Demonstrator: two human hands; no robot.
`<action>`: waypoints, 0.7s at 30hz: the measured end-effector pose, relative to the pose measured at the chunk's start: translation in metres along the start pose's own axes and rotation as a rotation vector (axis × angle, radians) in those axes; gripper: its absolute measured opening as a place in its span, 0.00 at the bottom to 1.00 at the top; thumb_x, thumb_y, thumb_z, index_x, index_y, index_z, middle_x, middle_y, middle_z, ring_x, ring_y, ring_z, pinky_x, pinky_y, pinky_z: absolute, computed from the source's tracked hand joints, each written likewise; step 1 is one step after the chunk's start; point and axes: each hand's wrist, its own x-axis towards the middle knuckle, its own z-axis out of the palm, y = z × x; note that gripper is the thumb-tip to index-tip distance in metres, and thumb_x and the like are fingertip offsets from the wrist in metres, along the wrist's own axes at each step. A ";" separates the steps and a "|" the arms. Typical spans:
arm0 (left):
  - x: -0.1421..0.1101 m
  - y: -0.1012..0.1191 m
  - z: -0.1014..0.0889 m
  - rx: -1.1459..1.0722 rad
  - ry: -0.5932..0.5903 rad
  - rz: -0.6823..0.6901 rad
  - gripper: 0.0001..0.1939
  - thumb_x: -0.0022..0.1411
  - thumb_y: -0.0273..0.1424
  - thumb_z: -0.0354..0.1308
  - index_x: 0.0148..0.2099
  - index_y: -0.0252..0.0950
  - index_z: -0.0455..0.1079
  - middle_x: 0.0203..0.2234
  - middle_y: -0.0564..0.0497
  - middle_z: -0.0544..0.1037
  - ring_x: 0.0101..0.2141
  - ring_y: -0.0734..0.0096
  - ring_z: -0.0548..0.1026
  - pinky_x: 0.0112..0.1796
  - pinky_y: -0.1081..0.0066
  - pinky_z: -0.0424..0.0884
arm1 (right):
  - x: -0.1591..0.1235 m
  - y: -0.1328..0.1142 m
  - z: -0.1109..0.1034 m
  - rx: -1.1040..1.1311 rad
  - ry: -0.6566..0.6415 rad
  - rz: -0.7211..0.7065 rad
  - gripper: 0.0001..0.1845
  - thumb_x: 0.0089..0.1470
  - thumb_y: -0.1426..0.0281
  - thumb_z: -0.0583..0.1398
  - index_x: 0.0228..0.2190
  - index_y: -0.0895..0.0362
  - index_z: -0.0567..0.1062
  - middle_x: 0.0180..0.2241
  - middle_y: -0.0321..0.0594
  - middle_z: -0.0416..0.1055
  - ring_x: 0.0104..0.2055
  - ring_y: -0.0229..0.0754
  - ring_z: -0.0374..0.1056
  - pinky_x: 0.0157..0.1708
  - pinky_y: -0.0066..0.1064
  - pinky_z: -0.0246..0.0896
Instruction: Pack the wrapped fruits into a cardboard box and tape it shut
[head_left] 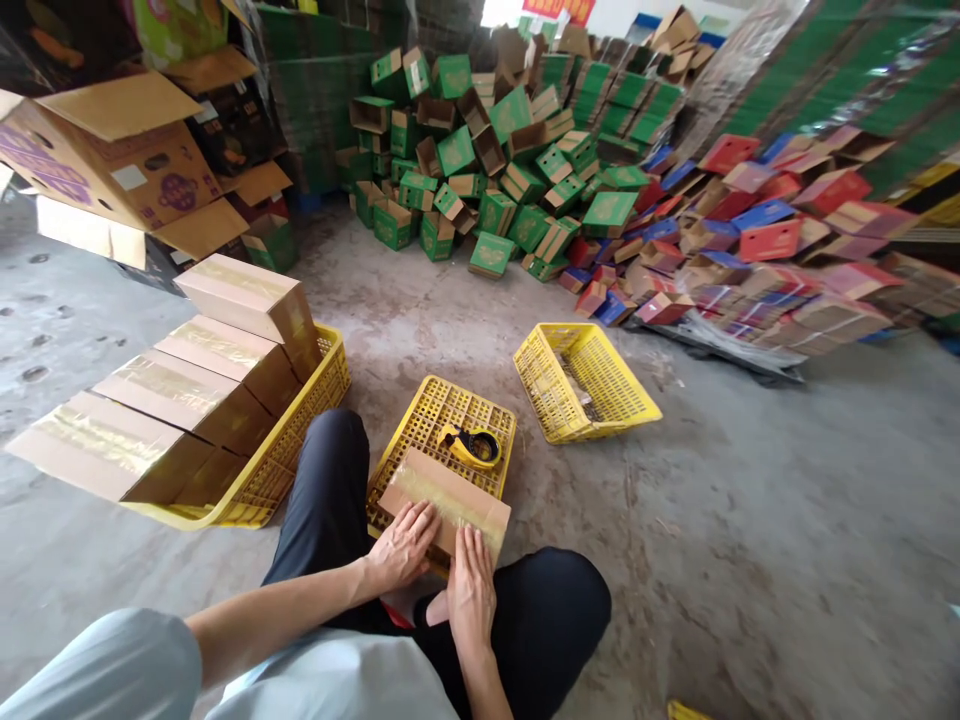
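Note:
A brown cardboard box (pixel 435 487) with clear tape along its top lies on an upturned yellow plastic crate (pixel 409 420) between my knees. My left hand (pixel 405 545) rests on the near edge of its top, fingers laid over the tape. Beside it, my right hand (pixel 472 585) presses flat on the box nearer its right end, fingers stretched out. Neither hand grips anything. Just beyond the box, a yellow and black tape dispenser (pixel 472 446) lies on the crate. The box's near side is partly hidden by my hands.
To my left, a yellow crate (pixel 335 375) holds several taped cardboard boxes (pixel 176 385). Another yellow crate (pixel 607 385) stands ahead on the concrete floor. Farther back are heaps of green boxes (pixel 491 250) and red and blue boxes (pixel 772 240). Larger open cartons (pixel 150 165) stand at the left.

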 end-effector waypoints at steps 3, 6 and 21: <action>0.000 0.004 -0.001 -0.018 -0.003 -0.002 0.41 0.66 0.43 0.56 0.74 0.32 0.49 0.69 0.35 0.60 0.68 0.45 0.56 0.67 0.48 0.52 | 0.009 -0.012 0.001 -0.018 0.001 -0.028 0.28 0.70 0.72 0.46 0.67 0.62 0.62 0.65 0.54 0.65 0.68 0.53 0.61 0.64 0.46 0.58; 0.003 0.003 -0.005 -0.025 -0.005 -0.019 0.40 0.66 0.41 0.56 0.74 0.33 0.50 0.66 0.36 0.64 0.65 0.46 0.61 0.65 0.50 0.56 | 0.019 -0.013 -0.003 -0.011 0.004 -0.059 0.26 0.71 0.69 0.48 0.64 0.62 0.67 0.62 0.53 0.69 0.65 0.53 0.65 0.62 0.45 0.62; -0.017 -0.046 -0.005 0.013 0.274 -0.118 0.40 0.62 0.26 0.50 0.75 0.31 0.46 0.68 0.34 0.61 0.68 0.48 0.57 0.64 0.50 0.59 | 0.064 -0.084 -0.009 0.113 -0.034 -0.094 0.26 0.70 0.67 0.51 0.65 0.63 0.66 0.64 0.51 0.67 0.67 0.54 0.62 0.64 0.45 0.61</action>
